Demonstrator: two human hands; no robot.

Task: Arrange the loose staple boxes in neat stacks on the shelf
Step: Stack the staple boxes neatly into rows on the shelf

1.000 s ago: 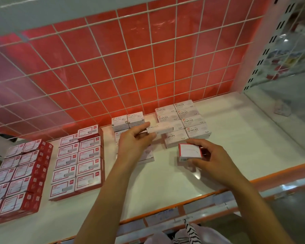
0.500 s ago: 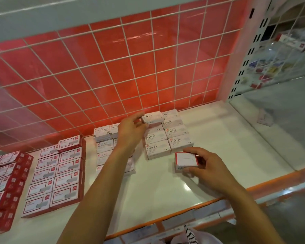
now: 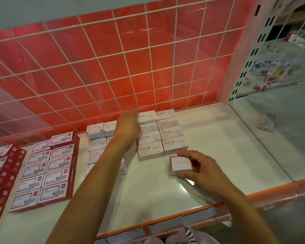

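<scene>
Left hand (image 3: 128,126) has moved back since 1.0 s ago, from the near side of the white block to its rear row; the white box it carried then no longer shows in it. The hand now lies against the back-left box of the staple boxes (image 3: 161,136), close to the wire grid (image 3: 113,67). It is blurred and its fingers are hidden, so grip cannot be told. Staple boxes: two columns, four rows, at least two layers, set toward the back edge of the shelf (image 3: 218,155). Right hand (image 3: 201,167) has not shifted: fingers and thumb curled round a red-edged box (image 3: 180,163) resting on the shelf, just in front of the block's near right corner. Hands apart. Paper clip boxes (image 3: 96,144) stand left of the left forearm; red boxes (image 3: 48,171) fill the shelf's left end.
</scene>
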